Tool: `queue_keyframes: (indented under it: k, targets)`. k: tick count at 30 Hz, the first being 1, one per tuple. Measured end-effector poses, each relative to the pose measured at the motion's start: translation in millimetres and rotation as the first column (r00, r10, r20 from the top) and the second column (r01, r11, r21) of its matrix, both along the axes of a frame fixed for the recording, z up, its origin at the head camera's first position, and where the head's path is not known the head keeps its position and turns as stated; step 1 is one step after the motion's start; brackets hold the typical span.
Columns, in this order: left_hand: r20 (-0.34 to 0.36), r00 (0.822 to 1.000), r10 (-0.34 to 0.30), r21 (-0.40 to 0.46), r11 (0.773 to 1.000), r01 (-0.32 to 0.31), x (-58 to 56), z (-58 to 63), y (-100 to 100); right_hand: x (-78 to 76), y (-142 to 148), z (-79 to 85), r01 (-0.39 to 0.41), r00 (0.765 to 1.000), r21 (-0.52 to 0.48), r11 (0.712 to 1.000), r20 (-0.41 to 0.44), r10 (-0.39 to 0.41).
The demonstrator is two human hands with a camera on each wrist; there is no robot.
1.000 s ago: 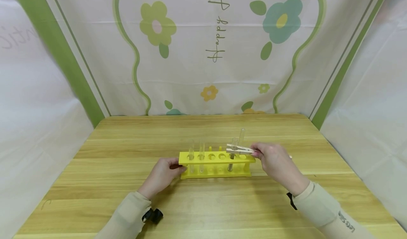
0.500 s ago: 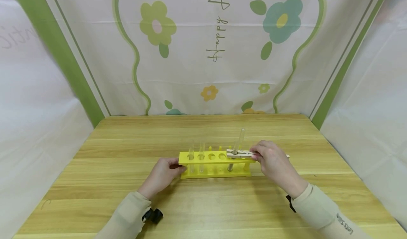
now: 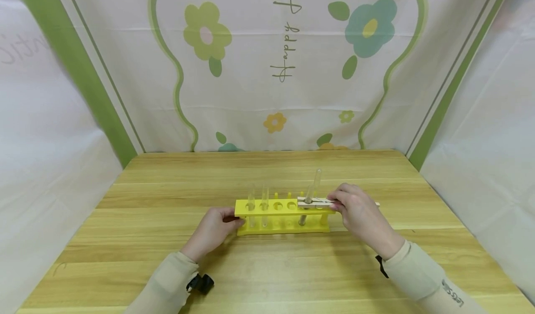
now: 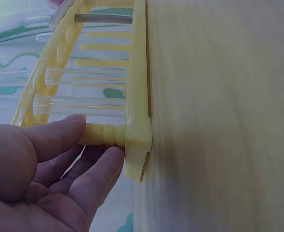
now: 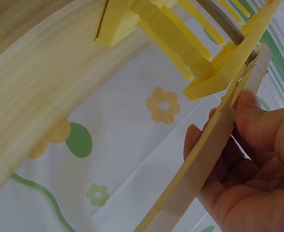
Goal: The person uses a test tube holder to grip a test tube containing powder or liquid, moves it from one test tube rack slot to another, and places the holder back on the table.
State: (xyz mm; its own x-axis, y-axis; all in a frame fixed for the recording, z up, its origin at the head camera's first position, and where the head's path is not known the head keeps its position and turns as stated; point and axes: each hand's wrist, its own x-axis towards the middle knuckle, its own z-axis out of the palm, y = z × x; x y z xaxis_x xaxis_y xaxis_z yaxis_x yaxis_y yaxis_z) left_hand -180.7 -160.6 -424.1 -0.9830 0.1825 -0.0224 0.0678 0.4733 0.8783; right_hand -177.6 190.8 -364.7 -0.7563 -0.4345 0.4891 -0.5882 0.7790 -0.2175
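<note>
A yellow test tube rack (image 3: 282, 231) stands upright on the table. My left hand (image 3: 213, 230) grips the post at its left end, thumb and fingers around it in the left wrist view. My right hand (image 3: 361, 212) pinches a wooden test tube clamp (image 5: 195, 164), held nearly level. The clamp's front end sits around a test tube with dark grey contents (image 3: 303, 219), low down at the rack's top plate. That tube stands in a hole toward the right. Two clear test tubes, one of them at the far left (image 3: 251, 194), stand in the left holes.
An upside-down clear test tube (image 3: 317, 178) sits at the rack's back right, near the yellow drying pegs (image 3: 290, 195). Bare wooden table (image 3: 267, 272) surrounds the rack. A white patterned cloth (image 3: 242, 86) hangs behind, with white side walls left and right.
The clamp has come down a little along the dark-filled tube to the rack's top plate, then stayed there. My left hand and the rack have not moved.
</note>
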Motion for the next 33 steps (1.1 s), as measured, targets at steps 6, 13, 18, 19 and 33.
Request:
queue_keyframes:
  k: [6,13,18,19,33]
  targets:
    - [-0.001,1.000,-0.011,0.004,1.000,0.011,-0.1,-0.2,-0.5,0.8,-1.4,0.1,0.005,1.000,0.013,1.000,0.007,-0.005]
    - [-0.008,1.000,-0.026,-0.003,1.000,0.026,0.0,0.0,-0.6,0.4,-1.4,-2.1,0.007,1.000,0.014,1.000,-0.001,-0.007]
    - [-0.006,1.000,-0.019,-0.003,1.000,0.019,0.6,1.3,0.0,-0.6,-1.0,-3.1,0.001,1.000,0.017,1.000,-0.005,-0.001]
    - [-0.007,1.000,-0.019,-0.005,1.000,0.019,0.6,1.5,0.1,-0.8,-1.0,-3.1,0.000,1.000,0.018,1.000,-0.002,0.000]
    - [0.003,1.000,-0.007,-0.004,1.000,0.007,-0.7,0.8,-0.1,-1.0,0.1,2.9,-0.030,1.000,0.020,0.999,-0.001,0.031]
